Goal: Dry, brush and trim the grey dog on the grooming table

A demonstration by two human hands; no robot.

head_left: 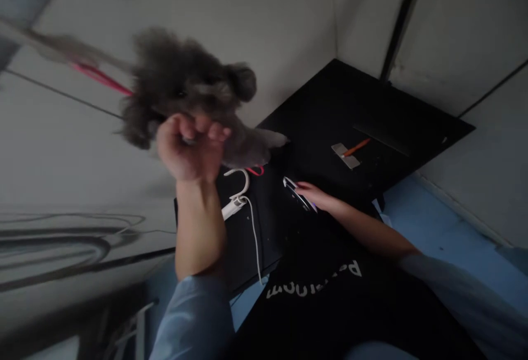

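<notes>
A grey fluffy dog (193, 77) is on the black table (305, 112), its head high and one pale front leg reaching onto the tabletop. My left hand (192, 145) is raised at the dog's chin, palm toward me and fingers curled; what lies inside them, if anything, is hidden. Low over the table, my right hand (312, 193) is closed around a slim dark device with a white rim (295, 189), too dim to name surely. A pink strap (101, 78) runs up leftward from the dog's neck.
A slicker brush with an orange handle (357, 147) lies on the table's right part. Near my left forearm is a white hook-shaped item (239, 198) with a white cord (256, 244) trailing over the front edge. Pale walls (284, 14) close in behind the table.
</notes>
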